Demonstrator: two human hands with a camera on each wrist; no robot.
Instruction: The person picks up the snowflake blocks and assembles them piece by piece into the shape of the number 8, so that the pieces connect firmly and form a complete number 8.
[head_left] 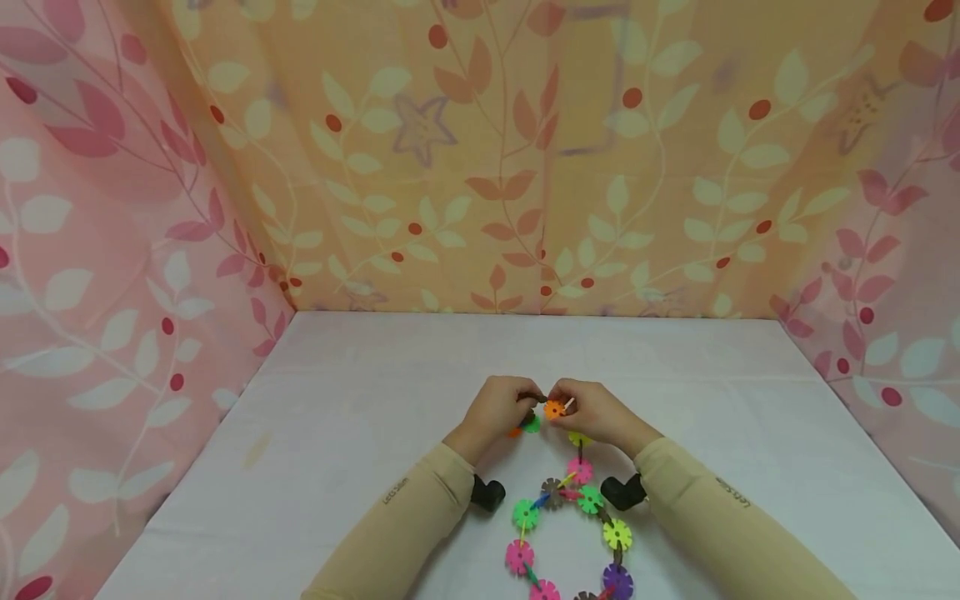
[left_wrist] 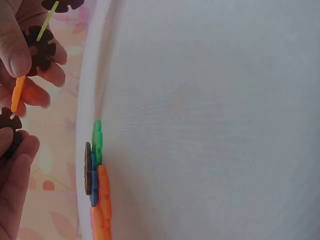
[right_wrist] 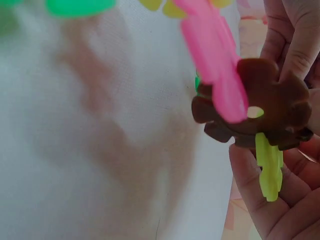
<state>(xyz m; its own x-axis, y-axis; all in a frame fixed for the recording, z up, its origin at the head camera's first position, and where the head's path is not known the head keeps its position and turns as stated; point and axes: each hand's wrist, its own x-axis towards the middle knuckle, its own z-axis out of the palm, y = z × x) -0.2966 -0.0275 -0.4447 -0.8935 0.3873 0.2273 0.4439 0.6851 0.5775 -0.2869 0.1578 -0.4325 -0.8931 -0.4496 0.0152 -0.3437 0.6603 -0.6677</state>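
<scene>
A multicoloured notched-disc chain (head_left: 590, 500) curves, linked slot into slot.

**Brights Against Leafy Prints**

Notched plastic discs (head_left: 519, 557): pink, green, yellow, purple, orange, blue and brown. White tablecloth (head_left: 337, 400); beige sleeves (head_left: 405, 533) with dark lettering. The yellow-orange back curtain (head_left: 495, 158) shows pale leaves, red dots, purple starfish outlines; the left curtain (head_left: 97, 250) is pink, white-leaved.

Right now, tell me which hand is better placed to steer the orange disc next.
Probably the right hand: it grips the strand with the orange disc at its fingertips, while the left hand pinches a brown disc close by.
</scene>
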